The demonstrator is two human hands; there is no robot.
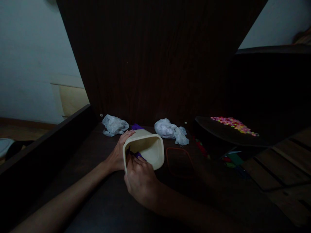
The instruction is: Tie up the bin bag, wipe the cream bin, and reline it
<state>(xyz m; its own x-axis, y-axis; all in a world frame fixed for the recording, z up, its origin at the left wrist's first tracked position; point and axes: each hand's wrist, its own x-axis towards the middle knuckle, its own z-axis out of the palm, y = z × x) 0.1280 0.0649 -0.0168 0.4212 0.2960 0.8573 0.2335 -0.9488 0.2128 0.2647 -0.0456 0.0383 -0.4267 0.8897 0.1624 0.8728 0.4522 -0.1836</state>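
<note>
A cream plastic container [148, 147] lies tilted on the dark table, its mouth turned toward me. My left hand [119, 152] wraps around its left side and holds it. My right hand [140, 179] reaches into the mouth, fingers pinched on a small purple thing [138, 155] at the rim. More purple [136, 127] shows just behind the container. An orange-rimmed lid [179, 160] lies flat on the table right of the container.
Two crumpled white plastic bags [114, 125] [171, 129] lie at the back against a dark wooden panel. A dark tray [233, 136] with several bright beads [233, 124] stands at the right, with coloured items [229, 160] below it. A raised dark edge [43, 142] borders the left.
</note>
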